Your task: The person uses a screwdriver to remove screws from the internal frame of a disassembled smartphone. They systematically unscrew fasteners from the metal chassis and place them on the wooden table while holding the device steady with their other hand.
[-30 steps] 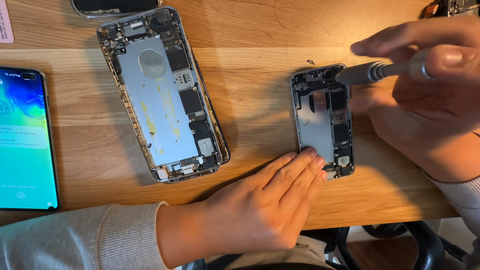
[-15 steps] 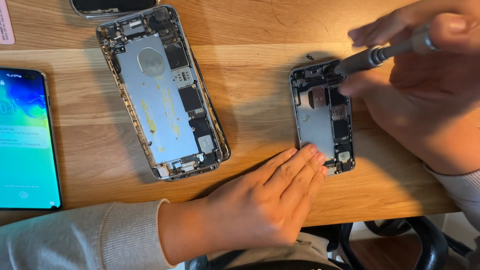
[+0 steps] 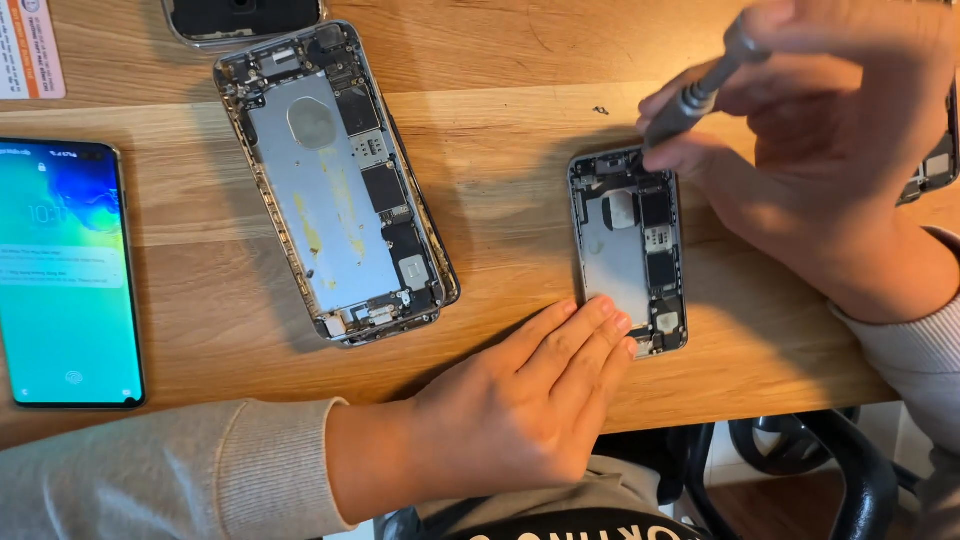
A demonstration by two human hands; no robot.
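Small opened phone [image 3: 628, 250] lies lengthwise under right hand [image 3: 820, 170], whose closed grip holds screwdriver [image 3: 695, 95] at its top edge; left hand [image 3: 520, 400], flat, pins its bottom edge.

The left hand [image 3: 520, 405] lies flat, palm down, at the near edge of the tabletop, fingers together and stretched forward. The right hand [image 3: 820, 150] is raised near the far right corner, fingers curled in a pinch grip, wrist bent.

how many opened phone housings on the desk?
2 fully in view: the large housing left of centre, the small housing under the left hand and screwdriver. Right-edge part may be another.
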